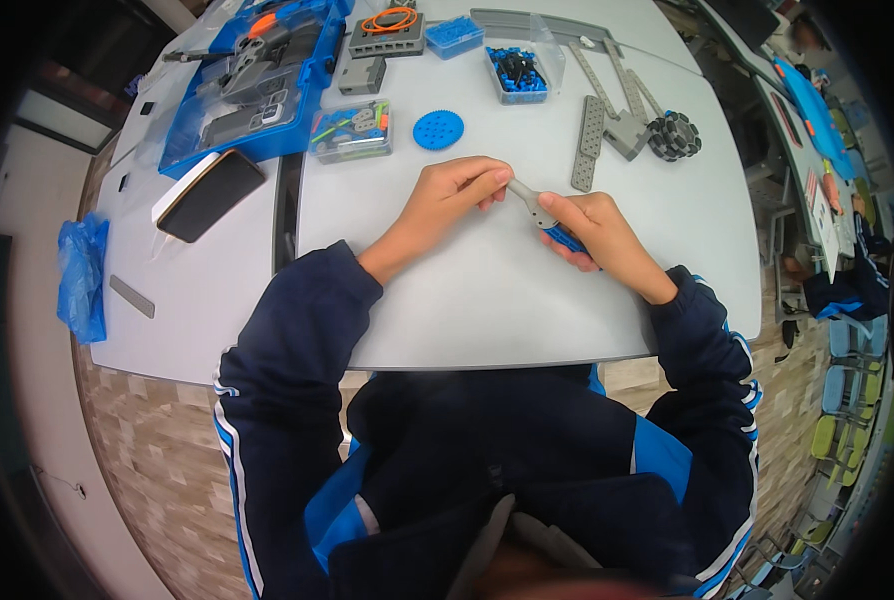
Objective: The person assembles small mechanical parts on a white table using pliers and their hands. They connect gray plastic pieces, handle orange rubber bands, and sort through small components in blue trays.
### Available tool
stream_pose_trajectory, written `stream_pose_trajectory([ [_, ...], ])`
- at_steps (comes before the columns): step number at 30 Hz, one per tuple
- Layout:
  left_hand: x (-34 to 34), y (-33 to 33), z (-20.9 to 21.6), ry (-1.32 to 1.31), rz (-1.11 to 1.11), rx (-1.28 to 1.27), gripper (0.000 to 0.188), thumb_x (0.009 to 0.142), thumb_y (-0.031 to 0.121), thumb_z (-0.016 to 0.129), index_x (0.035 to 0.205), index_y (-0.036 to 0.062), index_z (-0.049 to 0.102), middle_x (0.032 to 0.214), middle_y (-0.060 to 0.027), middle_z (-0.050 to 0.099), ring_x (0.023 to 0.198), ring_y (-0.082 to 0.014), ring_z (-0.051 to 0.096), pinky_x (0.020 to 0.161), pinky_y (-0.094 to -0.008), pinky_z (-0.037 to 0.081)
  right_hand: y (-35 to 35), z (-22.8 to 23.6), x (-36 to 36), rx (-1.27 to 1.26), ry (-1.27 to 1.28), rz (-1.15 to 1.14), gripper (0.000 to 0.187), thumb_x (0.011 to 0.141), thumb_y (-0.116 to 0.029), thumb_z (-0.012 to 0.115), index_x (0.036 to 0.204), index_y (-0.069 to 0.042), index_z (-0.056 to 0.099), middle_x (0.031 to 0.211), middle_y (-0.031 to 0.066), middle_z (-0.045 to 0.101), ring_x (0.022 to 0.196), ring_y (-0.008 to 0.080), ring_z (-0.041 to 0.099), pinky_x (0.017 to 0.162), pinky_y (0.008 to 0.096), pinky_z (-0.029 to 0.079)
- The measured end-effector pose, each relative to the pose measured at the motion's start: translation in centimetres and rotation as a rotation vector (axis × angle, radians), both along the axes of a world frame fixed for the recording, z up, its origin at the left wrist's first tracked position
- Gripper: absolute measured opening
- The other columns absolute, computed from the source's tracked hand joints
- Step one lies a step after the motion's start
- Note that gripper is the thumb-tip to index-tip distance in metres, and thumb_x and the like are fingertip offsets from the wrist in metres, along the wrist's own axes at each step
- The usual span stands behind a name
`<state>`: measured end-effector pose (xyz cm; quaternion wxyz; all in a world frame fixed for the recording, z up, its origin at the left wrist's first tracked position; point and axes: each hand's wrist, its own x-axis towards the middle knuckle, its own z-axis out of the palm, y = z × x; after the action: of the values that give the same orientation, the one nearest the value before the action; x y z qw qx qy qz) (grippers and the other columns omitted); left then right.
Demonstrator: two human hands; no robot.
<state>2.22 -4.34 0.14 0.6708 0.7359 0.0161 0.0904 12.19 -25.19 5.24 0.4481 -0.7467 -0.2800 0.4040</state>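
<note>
Centre of frame: a grey long-necked part (pixel 530 200) was held over the table (pixel 467 320), spanning the two hands. The left hand (pixel 445 198) had its narrow end pinched between thumb and curled fingers; the right hand (pixel 602 232) closed around its wider end, thumb on top, with a blue piece (pixel 567 238) beneath. Whether grey and blue were joined I could not tell. Step in hand, my judgement: handling or fitting these parts together. Next move, likewise judged: a firm right hold while the left adjusts the narrow end. Surface: pale grey top, a dark seam left of centre; blue round disc (pixel 438 130) just above the hands, tub of blue and black pieces (pixel 519 75) at upper centre, perforated grey plate (pixel 587 150) at upper right, phone (pixel 213 195) and blue case (pixel 310 115) at upper left. Room: wood-patterned floor (pixel 157 430), chairs (pixel 839 440) at lower right.
</note>
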Motion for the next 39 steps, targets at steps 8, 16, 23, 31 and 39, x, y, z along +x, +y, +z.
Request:
stream_pose_trajectory([
  [8,0.1,-0.9,0.1,-0.011,-0.014,0.235,0.025,0.105,0.024,0.050,0.110,0.0041,0.065,0.087,-0.0045,0.062,0.074,-0.0096,0.055,0.067,-0.0240,0.045,-0.8,-0.3,-0.3,0.056,0.572,-0.088,0.059,0.099,-0.053,0.054,0.076,0.002,0.059,0.056,0.0028,0.051,0.037,0.0044,0.034,0.032,0.0208,0.023],
  [16,-1.1,0.3,2.6,-0.249,-0.118,0.587,0.024,0.097,0.013,0.061,0.120,0.0072,0.060,0.094,-0.0056,0.060,0.078,-0.0164,0.059,0.071,-0.0290,0.049,-1.2,-0.7,0.8,0.049,0.948,-0.008,0.058,0.097,-0.056,0.054,0.080,0.000,0.056,0.054,-0.0010,0.044,0.035,0.0004,0.031,0.027,0.0162,0.023],
  [23,-1.7,1.6,0.9,-0.442,-0.145,0.971,0.020,0.089,0.009,0.066,0.107,0.0031,0.060,0.091,-0.0111,0.061,0.079,-0.0287,0.063,0.070,-0.0358,0.052,-1.1,-0.2,0.5,-0.019,0.797,0.085,0.059,0.096,-0.054,0.057,0.076,0.002,0.056,0.053,-0.0001,0.044,0.034,0.0010,0.031,0.027,0.0169,0.022],
  [31,-1.1,2.0,3.1,-0.808,-0.079,1.106,0.009,0.090,0.009,0.059,0.097,0.0051,0.055,0.072,-0.0072,0.056,0.060,-0.0217,0.057,0.059,-0.0342,0.050,-2.0,0.0,0.6,-0.102,0.749,0.074,0.060,0.098,-0.052,0.056,0.076,0.004,0.057,0.051,0.0003,0.043,0.034,0.0022,0.031,0.028,0.0177,0.021],
  [39,-0.8,2.8,0.8,-0.094,0.010,-0.007,0.024,0.107,0.022,0.033,0.097,0.0059,0.047,0.062,0.0026,0.033,0.055,-0.0088,0.035,0.054,-0.0251,0.031,-2.7,-0.3,1.6,0.086,0.485,0.069,0.061,0.101,-0.052,0.050,0.075,0.003,0.062,0.054,0.0057,0.053,0.034,0.0065,0.037,0.032,0.0224,0.026],
])
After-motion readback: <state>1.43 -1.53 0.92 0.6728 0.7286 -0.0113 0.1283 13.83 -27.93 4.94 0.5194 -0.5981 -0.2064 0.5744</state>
